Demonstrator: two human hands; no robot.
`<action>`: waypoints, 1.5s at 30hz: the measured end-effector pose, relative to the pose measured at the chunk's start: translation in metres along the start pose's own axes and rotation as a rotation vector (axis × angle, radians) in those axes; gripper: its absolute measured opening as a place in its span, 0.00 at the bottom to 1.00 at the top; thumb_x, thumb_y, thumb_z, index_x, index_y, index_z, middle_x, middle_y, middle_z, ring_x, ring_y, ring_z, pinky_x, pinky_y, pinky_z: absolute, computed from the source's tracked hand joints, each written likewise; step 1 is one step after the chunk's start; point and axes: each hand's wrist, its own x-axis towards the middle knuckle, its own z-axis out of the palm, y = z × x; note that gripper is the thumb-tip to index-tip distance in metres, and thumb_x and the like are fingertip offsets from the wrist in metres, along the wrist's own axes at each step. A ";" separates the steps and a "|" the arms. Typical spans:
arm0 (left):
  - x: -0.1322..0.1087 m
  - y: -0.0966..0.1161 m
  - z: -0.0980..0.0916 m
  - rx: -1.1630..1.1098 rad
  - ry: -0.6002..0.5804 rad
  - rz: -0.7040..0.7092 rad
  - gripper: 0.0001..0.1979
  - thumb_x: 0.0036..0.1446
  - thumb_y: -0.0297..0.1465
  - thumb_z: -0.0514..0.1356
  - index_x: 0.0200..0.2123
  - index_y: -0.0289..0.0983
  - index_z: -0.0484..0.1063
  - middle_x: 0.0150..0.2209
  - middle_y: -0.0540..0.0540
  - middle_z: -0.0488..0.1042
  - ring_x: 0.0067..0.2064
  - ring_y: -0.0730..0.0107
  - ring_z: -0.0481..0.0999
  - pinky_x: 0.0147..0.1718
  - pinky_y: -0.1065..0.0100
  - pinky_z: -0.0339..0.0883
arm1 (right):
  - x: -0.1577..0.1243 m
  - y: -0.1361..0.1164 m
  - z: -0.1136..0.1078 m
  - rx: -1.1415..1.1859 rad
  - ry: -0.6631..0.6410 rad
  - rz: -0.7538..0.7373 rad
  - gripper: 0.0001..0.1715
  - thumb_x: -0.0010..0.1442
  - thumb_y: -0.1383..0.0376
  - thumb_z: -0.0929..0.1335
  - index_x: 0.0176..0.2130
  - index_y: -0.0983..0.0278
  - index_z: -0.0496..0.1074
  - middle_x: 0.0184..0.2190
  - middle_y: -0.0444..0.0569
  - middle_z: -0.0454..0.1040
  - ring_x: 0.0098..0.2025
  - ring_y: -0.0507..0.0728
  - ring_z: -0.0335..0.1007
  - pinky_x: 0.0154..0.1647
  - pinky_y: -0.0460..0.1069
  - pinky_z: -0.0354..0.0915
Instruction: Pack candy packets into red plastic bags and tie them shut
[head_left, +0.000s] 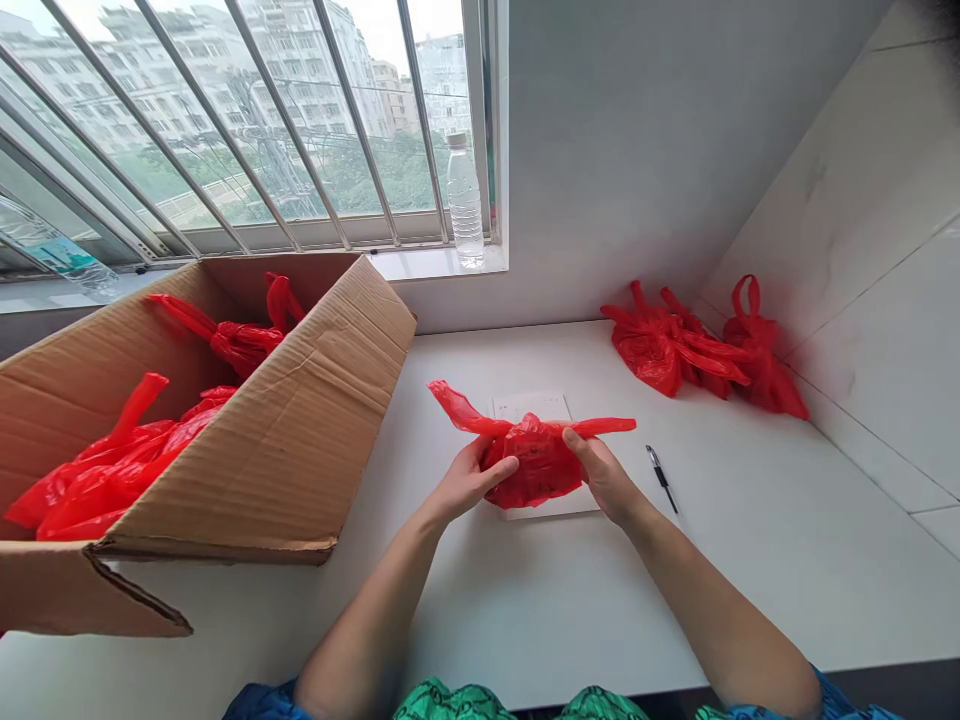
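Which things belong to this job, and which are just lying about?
Likely the job:
red bag, in left hand and right hand
paper underneath, perhaps pen
cardboard box, bags inside
red bags beside wall

Lying about, probably:
clear bottle
labelled bottle

Indoors here, a plain room, home or small workroom, hard to say; barred window (286, 125) up front, tall buildings (296, 70) beyond; white tabletop (480, 620) meeting a tiled wall (885, 330).
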 end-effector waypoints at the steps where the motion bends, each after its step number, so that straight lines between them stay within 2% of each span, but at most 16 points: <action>1: 0.000 -0.002 0.001 0.056 0.018 0.032 0.21 0.58 0.45 0.64 0.49 0.38 0.73 0.46 0.43 0.76 0.48 0.56 0.75 0.45 0.62 0.71 | 0.000 0.001 0.001 -0.031 0.018 0.013 0.29 0.59 0.43 0.70 0.45 0.62 0.79 0.41 0.52 0.81 0.47 0.64 0.77 0.51 0.56 0.71; 4: 0.002 -0.010 0.006 0.131 0.123 0.116 0.17 0.60 0.45 0.61 0.41 0.38 0.74 0.43 0.44 0.75 0.45 0.60 0.74 0.44 0.63 0.70 | 0.001 0.005 0.003 -0.101 0.041 -0.005 0.27 0.56 0.44 0.72 0.41 0.64 0.80 0.39 0.52 0.82 0.47 0.64 0.77 0.52 0.56 0.70; 8: 0.005 -0.017 0.015 0.064 0.250 0.053 0.21 0.64 0.49 0.56 0.33 0.36 0.72 0.35 0.46 0.76 0.39 0.64 0.74 0.40 0.65 0.69 | 0.002 0.010 0.007 -0.127 0.062 -0.048 0.27 0.59 0.44 0.71 0.40 0.65 0.81 0.36 0.51 0.82 0.44 0.63 0.78 0.47 0.54 0.71; 12: 0.007 -0.019 0.015 0.050 0.280 0.008 0.23 0.62 0.51 0.56 0.32 0.35 0.73 0.34 0.46 0.77 0.38 0.62 0.76 0.38 0.66 0.69 | 0.005 0.013 0.002 -0.195 0.073 -0.022 0.28 0.61 0.43 0.68 0.39 0.65 0.79 0.35 0.51 0.81 0.41 0.61 0.77 0.43 0.52 0.70; 14: 0.009 -0.019 0.009 0.086 0.295 -0.019 0.26 0.62 0.53 0.54 0.32 0.35 0.73 0.32 0.46 0.77 0.37 0.62 0.76 0.35 0.66 0.68 | 0.006 0.013 -0.006 -0.380 0.109 0.028 0.30 0.61 0.41 0.67 0.34 0.64 0.77 0.31 0.50 0.80 0.35 0.60 0.76 0.36 0.51 0.69; 16: 0.011 -0.019 0.001 0.136 0.336 -0.005 0.26 0.63 0.53 0.53 0.36 0.35 0.74 0.35 0.45 0.78 0.37 0.62 0.76 0.36 0.65 0.69 | 0.007 0.010 -0.018 -0.683 0.196 0.028 0.29 0.61 0.40 0.66 0.31 0.63 0.75 0.27 0.48 0.78 0.31 0.58 0.73 0.30 0.49 0.64; 18: 0.012 -0.018 -0.007 0.180 0.419 0.079 0.24 0.64 0.51 0.54 0.46 0.37 0.73 0.42 0.44 0.78 0.43 0.61 0.77 0.41 0.64 0.70 | 0.006 0.004 -0.030 -0.973 0.316 -0.029 0.28 0.61 0.41 0.65 0.28 0.61 0.73 0.24 0.45 0.75 0.27 0.56 0.69 0.26 0.48 0.57; 20: 0.012 -0.016 -0.011 0.225 0.533 0.206 0.23 0.66 0.47 0.54 0.57 0.39 0.67 0.52 0.41 0.75 0.50 0.61 0.76 0.47 0.62 0.70 | 0.004 -0.002 -0.037 -1.149 0.452 -0.114 0.29 0.63 0.42 0.64 0.25 0.60 0.71 0.20 0.43 0.72 0.23 0.55 0.65 0.24 0.49 0.54; 22: 0.010 -0.012 -0.010 0.326 0.647 0.347 0.24 0.67 0.42 0.55 0.62 0.41 0.62 0.58 0.39 0.70 0.56 0.60 0.72 0.52 0.58 0.69 | 0.003 -0.004 -0.038 -1.197 0.541 -0.259 0.29 0.66 0.45 0.62 0.24 0.60 0.70 0.19 0.44 0.71 0.22 0.54 0.64 0.25 0.49 0.56; 24: 0.006 -0.010 -0.004 0.511 0.715 0.511 0.23 0.66 0.38 0.56 0.62 0.41 0.62 0.61 0.38 0.67 0.61 0.58 0.69 0.57 0.54 0.66 | 0.004 0.001 -0.031 -1.175 0.520 -0.458 0.24 0.70 0.50 0.60 0.33 0.61 0.74 0.29 0.47 0.77 0.31 0.56 0.72 0.33 0.50 0.65; 26: 0.004 -0.011 0.006 0.742 0.664 0.643 0.21 0.66 0.34 0.57 0.61 0.41 0.64 0.62 0.38 0.66 0.63 0.57 0.66 0.60 0.52 0.63 | 0.009 0.014 -0.020 -1.185 0.411 -0.613 0.23 0.71 0.54 0.58 0.49 0.64 0.74 0.47 0.54 0.78 0.49 0.59 0.73 0.50 0.52 0.67; 28: 0.005 -0.017 0.016 0.963 0.507 0.670 0.21 0.67 0.32 0.55 0.62 0.40 0.63 0.65 0.38 0.63 0.67 0.56 0.61 0.64 0.51 0.58 | 0.017 0.032 -0.009 -1.284 0.289 -0.659 0.28 0.72 0.57 0.56 0.63 0.68 0.65 0.63 0.58 0.67 0.66 0.61 0.60 0.64 0.56 0.59; 30: 0.008 -0.027 0.025 1.147 0.366 0.603 0.25 0.68 0.32 0.53 0.66 0.38 0.59 0.69 0.37 0.58 0.70 0.54 0.56 0.66 0.49 0.54 | 0.024 0.050 -0.002 -1.411 0.198 -0.603 0.31 0.73 0.60 0.55 0.69 0.70 0.55 0.70 0.57 0.56 0.72 0.62 0.47 0.70 0.60 0.49; 32: 0.012 -0.039 0.029 1.270 0.292 0.501 0.27 0.68 0.34 0.51 0.68 0.34 0.57 0.70 0.35 0.56 0.71 0.51 0.54 0.67 0.47 0.53 | 0.028 0.063 0.001 -1.498 0.149 -0.498 0.32 0.72 0.62 0.54 0.71 0.68 0.52 0.72 0.54 0.51 0.74 0.61 0.42 0.72 0.62 0.44; 36: 0.016 -0.052 0.029 1.348 0.224 0.362 0.26 0.70 0.35 0.48 0.68 0.33 0.58 0.69 0.36 0.58 0.69 0.50 0.59 0.66 0.48 0.55 | 0.031 0.071 -0.001 -1.536 0.088 -0.349 0.32 0.73 0.59 0.52 0.71 0.66 0.52 0.72 0.50 0.49 0.74 0.60 0.43 0.72 0.63 0.42; 45: 0.017 -0.054 0.029 1.314 0.175 0.291 0.28 0.69 0.35 0.46 0.68 0.33 0.57 0.69 0.36 0.56 0.70 0.51 0.58 0.65 0.49 0.55 | 0.032 0.069 -0.001 -1.474 0.042 -0.309 0.32 0.73 0.58 0.52 0.70 0.66 0.54 0.71 0.51 0.51 0.73 0.61 0.45 0.72 0.65 0.41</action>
